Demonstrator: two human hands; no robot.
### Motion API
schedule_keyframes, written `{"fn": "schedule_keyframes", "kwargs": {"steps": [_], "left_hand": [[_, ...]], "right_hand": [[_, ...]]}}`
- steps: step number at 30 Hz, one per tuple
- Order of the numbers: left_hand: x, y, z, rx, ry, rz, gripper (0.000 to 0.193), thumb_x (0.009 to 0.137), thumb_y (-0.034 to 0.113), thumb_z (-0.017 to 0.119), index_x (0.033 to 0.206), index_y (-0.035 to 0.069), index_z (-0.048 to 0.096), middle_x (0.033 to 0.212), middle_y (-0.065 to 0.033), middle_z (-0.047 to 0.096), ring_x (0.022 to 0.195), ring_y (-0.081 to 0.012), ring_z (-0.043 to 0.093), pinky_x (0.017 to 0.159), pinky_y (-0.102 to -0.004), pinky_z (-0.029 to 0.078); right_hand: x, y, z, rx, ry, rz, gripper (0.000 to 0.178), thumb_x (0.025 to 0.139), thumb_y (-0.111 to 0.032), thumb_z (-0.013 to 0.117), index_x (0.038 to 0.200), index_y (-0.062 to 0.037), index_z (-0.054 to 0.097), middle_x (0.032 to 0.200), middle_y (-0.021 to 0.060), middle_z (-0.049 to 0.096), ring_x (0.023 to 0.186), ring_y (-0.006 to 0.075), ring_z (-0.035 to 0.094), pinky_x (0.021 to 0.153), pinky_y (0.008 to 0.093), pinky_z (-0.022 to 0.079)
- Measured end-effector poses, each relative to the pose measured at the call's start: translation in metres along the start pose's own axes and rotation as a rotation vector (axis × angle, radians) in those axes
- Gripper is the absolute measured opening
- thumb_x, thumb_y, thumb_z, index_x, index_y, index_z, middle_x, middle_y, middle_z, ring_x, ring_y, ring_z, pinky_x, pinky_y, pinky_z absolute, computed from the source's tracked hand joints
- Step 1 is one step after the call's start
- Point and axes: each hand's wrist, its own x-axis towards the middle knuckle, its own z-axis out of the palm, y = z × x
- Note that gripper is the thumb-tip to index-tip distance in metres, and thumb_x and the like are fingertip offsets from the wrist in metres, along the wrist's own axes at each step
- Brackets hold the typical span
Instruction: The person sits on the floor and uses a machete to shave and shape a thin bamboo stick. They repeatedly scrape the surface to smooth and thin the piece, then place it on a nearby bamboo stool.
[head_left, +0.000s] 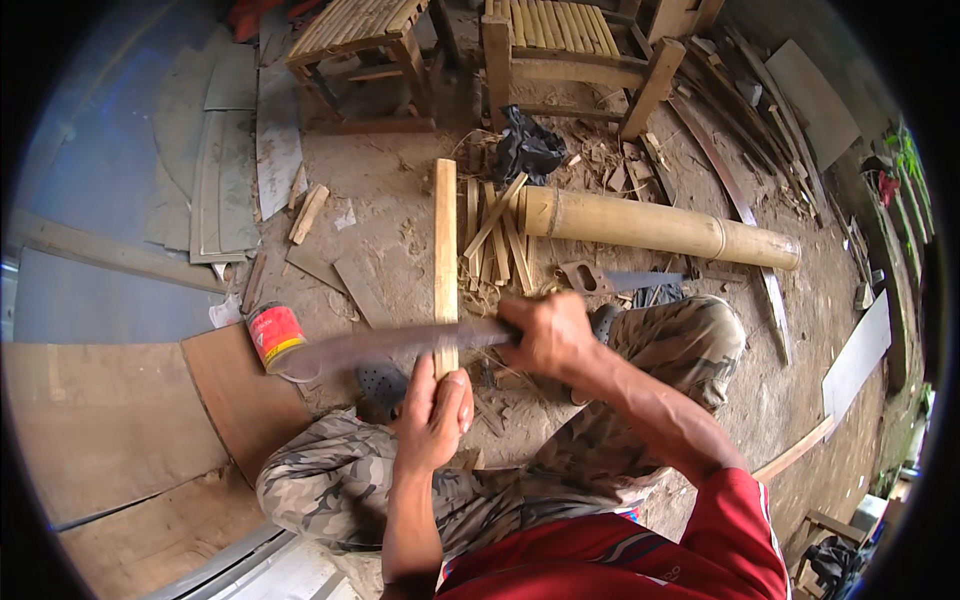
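Note:
My left hand (433, 412) is closed round the lower end of a pale bamboo strip (446, 240), which points away from me over the ground. My right hand (553, 332) grips the dark handle of a long machete (400, 345). Its blade runs leftward across the strip, just beyond my left fingers, and is smeared by motion toward its tip. Whether the edge touches the strip I cannot tell. Several split bamboo strips (488, 250) lie in a loose pile beyond my hands, against a thick bamboo pole (640, 222).
A handsaw (620, 279) lies below the pole. To the left, a red can (275, 335) stands near brown boards (240, 390). Two bamboo-slatted stools (355, 25) and a black plastic bag (530, 145) are at the back. Scrap wood (760, 120) lines the right side.

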Motion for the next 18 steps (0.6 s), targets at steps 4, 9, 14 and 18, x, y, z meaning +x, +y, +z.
{"fn": "schedule_keyframes", "kwargs": {"steps": [4,9,14,18], "left_hand": [[0.004,-0.012,-0.008,-0.077,0.057,-0.021,0.021,0.104,0.011,0.040,0.122,0.003,0.045,0.062,0.0009,0.040,0.049,-0.0051,0.037,0.043,-0.0210,0.034],[-0.001,-0.004,-0.005,-0.158,0.103,-0.018,0.010,0.103,0.009,0.041,0.100,0.003,0.049,0.062,-0.0004,0.040,0.048,-0.0056,0.036,0.040,-0.0212,0.033],[0.000,-0.036,-0.015,-0.059,0.036,-0.002,0.024,0.103,0.010,0.039,0.126,0.004,0.043,0.063,0.0002,0.038,0.046,-0.0058,0.034,0.039,-0.0207,0.033],[-0.003,-0.016,-0.003,-0.200,0.105,-0.055,0.029,0.102,0.010,0.039,0.129,0.005,0.047,0.061,0.0029,0.035,0.044,-0.0047,0.031,0.038,-0.0198,0.029]], "right_hand": [[0.008,0.005,0.007,-0.060,-0.064,-0.119,0.023,0.084,-0.033,0.067,0.083,-0.0103,0.065,0.058,0.0086,0.064,0.049,0.0277,0.062,0.046,0.0416,0.049],[0.027,0.026,0.005,-0.117,-0.091,-0.016,0.026,0.086,-0.041,0.063,0.090,-0.0152,0.068,0.067,0.0087,0.067,0.049,0.0264,0.062,0.044,0.0411,0.048],[0.005,0.014,0.022,-0.074,-0.146,-0.244,0.016,0.088,-0.033,0.062,0.086,-0.0176,0.066,0.066,-0.0010,0.062,0.050,0.0162,0.054,0.043,0.0389,0.045],[0.016,0.022,0.014,-0.148,-0.172,-0.026,0.018,0.078,-0.034,0.069,0.085,-0.0176,0.064,0.058,0.0019,0.060,0.044,0.0196,0.054,0.043,0.0384,0.045]]}}
